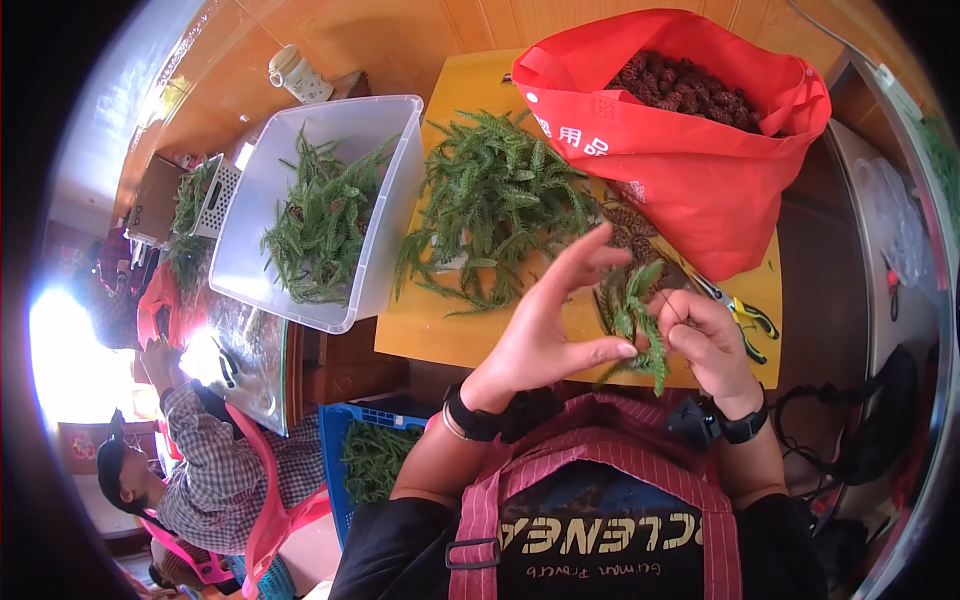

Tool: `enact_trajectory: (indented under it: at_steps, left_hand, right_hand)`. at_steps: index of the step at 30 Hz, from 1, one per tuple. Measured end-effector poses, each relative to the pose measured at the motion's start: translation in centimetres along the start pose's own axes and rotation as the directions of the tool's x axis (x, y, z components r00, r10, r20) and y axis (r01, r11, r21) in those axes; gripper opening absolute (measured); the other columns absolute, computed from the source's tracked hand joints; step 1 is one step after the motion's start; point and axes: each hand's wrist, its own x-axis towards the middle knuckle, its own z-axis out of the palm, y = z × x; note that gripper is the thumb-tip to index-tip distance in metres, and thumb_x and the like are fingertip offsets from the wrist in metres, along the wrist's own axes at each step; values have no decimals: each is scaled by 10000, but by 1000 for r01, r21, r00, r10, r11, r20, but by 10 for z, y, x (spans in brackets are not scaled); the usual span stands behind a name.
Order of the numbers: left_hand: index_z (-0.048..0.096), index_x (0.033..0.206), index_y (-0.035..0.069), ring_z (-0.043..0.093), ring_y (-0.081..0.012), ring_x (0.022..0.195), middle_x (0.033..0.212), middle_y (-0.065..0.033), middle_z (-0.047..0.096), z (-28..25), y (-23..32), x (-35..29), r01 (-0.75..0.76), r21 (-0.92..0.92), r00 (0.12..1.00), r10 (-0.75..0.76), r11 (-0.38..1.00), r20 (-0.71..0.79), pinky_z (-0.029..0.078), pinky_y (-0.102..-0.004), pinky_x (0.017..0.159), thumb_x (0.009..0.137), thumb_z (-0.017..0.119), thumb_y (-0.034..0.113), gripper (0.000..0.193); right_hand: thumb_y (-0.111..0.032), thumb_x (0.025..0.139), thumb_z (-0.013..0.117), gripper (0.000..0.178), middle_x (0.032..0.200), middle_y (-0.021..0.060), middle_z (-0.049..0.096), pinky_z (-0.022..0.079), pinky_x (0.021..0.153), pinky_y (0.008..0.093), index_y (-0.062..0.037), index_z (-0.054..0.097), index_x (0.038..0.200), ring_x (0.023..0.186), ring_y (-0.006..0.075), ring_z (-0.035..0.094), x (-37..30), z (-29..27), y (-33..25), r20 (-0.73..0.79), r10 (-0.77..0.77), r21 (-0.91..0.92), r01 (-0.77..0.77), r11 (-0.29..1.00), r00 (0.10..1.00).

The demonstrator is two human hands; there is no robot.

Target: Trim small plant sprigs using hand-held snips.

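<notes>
In front of my chest is a green pine sprig [633,318], its needles spread out. My right hand [706,342] is closed at the sprig's right side, fingers pinched on it; a thin dark strand shows by the fingertips. My left hand [548,330] is open, with the thumb reaching to the sprig's left side and the fingers raised apart from it. Beyond my hands, brown pine cones [628,228] lie partly behind the sprig. A heap of green sprigs [500,190] covers part of the yellow board [425,332].
A red bag [690,190] full of pine cones stands at the far right. Pliers with yellow-black handles [740,310] lie below it. Left of the heap is a clear plastic bin [345,322] holding sprigs. A blue crate [338,470] stands lower left, near a seated person in checks [215,475].
</notes>
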Motion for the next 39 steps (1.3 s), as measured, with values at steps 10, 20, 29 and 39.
enact_trajectory:
  at_steps: [10, 20, 29, 39]
  left_hand:
    - [519, 1136, -1, 535, -137, 988, 1045, -72, 575, 8, 1, 5, 243, -353, 968, -203, 903, 145, 454, -276, 854, 755, 664, 8, 407]
    - [525, 825, 51, 535, -134, 913, 911, -56, 554, 10, -4, 3, 164, -459, 986, -148, 873, 72, 476, -263, 760, 738, 640, -56, 180]
    - [523, 838, 26, 546, -124, 824, 884, -69, 559, 17, -5, 2, -21, -292, 970, -52, 956, -239, 480, -268, 785, 757, 618, -97, 175]
    - [582, 943, -1, 532, -82, 858, 927, -33, 586, 27, 1, 7, -39, -284, 905, -87, 958, -416, 430, -208, 751, 798, 630, -51, 161]
  right_hand:
    - [-160, 801, 537, 198, 751, 53, 537, 371, 644, 252, -61, 412, 683, 723, 128, 481, 0, -11, 20, 91, -45, 107, 36, 994, 995]
    - [-282, 785, 696, 374, 777, 59, 560, 398, 655, 242, -61, 416, 673, 730, 120, 529, 3, -18, 23, 98, -169, 130, 156, 979, 981]
    - [-166, 819, 441, 120, 1002, 66, 453, 328, 658, 218, -48, 461, 825, 711, 96, 378, -4, -17, 8, -417, -198, -140, 152, 978, 887]
    - [18, 744, 554, 300, 933, 126, 523, 435, 679, 272, 14, 580, 1043, 756, 171, 542, -20, 13, -19, -50, -290, -673, 182, 717, 956]
